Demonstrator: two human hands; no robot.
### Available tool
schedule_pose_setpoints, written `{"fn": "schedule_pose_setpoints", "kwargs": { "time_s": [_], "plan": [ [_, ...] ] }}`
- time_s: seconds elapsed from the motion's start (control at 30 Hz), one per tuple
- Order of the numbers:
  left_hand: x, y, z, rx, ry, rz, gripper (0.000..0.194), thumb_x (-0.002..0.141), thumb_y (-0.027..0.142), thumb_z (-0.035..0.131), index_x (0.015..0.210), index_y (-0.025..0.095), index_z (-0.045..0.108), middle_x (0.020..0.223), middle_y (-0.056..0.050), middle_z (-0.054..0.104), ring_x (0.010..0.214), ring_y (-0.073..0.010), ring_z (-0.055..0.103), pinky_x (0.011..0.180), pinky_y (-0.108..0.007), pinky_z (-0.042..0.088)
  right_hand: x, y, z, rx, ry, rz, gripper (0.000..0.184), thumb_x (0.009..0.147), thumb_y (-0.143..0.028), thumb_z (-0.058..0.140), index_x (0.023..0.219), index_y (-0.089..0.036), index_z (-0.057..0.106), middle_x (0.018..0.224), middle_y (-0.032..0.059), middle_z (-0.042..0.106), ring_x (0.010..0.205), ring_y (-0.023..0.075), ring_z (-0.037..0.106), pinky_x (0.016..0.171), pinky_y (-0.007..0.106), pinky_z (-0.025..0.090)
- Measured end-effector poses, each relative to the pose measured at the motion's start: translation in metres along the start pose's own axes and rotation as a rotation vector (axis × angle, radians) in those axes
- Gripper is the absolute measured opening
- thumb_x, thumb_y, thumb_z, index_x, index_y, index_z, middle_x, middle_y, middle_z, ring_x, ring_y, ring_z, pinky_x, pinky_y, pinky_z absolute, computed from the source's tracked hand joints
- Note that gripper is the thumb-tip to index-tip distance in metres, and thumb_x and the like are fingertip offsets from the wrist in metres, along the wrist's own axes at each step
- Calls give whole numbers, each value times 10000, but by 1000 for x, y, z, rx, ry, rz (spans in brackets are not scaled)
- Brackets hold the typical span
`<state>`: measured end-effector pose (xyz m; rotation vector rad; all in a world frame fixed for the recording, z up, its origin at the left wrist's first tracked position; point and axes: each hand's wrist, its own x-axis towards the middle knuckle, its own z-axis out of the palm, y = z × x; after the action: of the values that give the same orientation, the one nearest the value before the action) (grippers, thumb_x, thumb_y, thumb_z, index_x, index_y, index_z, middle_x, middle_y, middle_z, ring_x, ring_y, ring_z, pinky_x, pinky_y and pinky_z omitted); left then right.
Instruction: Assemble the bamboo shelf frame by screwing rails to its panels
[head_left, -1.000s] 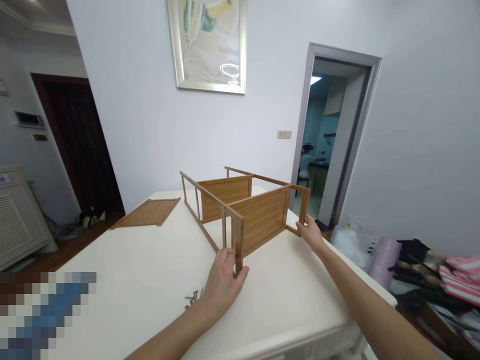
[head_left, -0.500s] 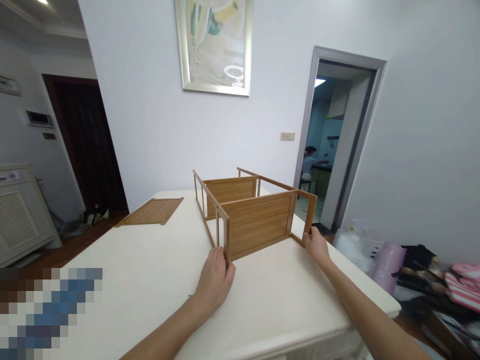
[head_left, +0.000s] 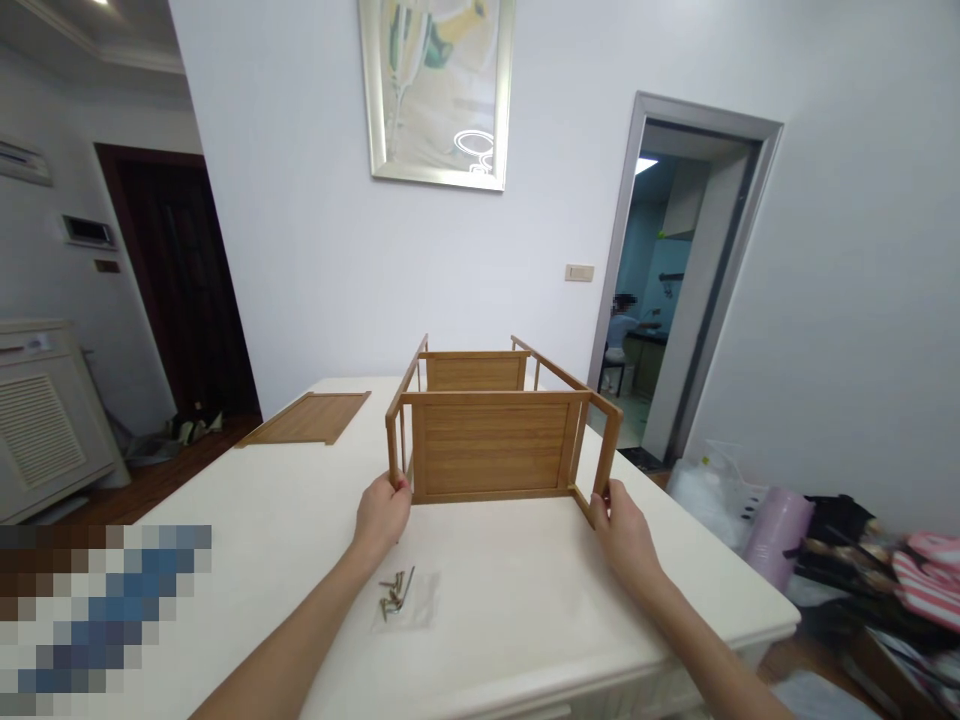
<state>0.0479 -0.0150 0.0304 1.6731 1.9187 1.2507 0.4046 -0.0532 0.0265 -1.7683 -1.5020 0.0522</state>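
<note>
A half-built wooden shelf frame (head_left: 491,445) lies on its side on the white table (head_left: 525,610), its nearer panel facing me squarely. My left hand (head_left: 384,508) grips the frame's near left post at its foot. My right hand (head_left: 620,518) grips the near right post at its foot. Several screws (head_left: 396,590) lie on a clear plastic bag just in front of my left hand.
A loose wooden panel (head_left: 307,417) lies at the table's far left corner. Behind the table, a person is in the open doorway (head_left: 675,300). Bags and clutter (head_left: 862,560) sit to the right of the table. A white appliance (head_left: 45,420) stands at left.
Both hands have turned the frame on the table from a slanted position until it faces me squarely. The left hand slid leftward with its post, uncovering the screws.
</note>
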Motion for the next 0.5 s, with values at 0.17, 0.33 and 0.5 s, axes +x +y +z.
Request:
{"fn": "schedule_pose_setpoints", "kwargs": {
  "time_s": [0.17, 0.33, 0.5],
  "plan": [
    [22, -19, -10, -10, 53, -109, 115, 758, 242, 456, 676, 228, 536, 667, -55, 642, 738, -266, 630, 648, -321, 411, -24, -18, 5, 57, -2, -75, 152, 876, -375, 387, 868, -237, 449, 805, 53, 625, 682, 208, 588, 616, 301, 401],
    [43, -38, -20, 8, 113, -207, 108, 745, 241, 485, 821, 215, 558, 838, -106, 687, 855, -309, 653, 695, -362, 452, -50, -38, 11, 127, -21, -151, 167, 893, -380, 408, 917, -228, 474, 814, 45, 623, 655, 190, 582, 605, 299, 424],
    [57, -50, -30, 179, 168, -255, 372, 747, 288, 575, 1075, 128, 503, 1073, -229, 650, 952, -370, 654, 739, -416, 485, -73, -57, 17, 201, -30, -230, 126, 901, -354, 439, 902, -231, 468, 777, 33, 600, 606, 177, 567, 571, 298, 431]
  ]
}}
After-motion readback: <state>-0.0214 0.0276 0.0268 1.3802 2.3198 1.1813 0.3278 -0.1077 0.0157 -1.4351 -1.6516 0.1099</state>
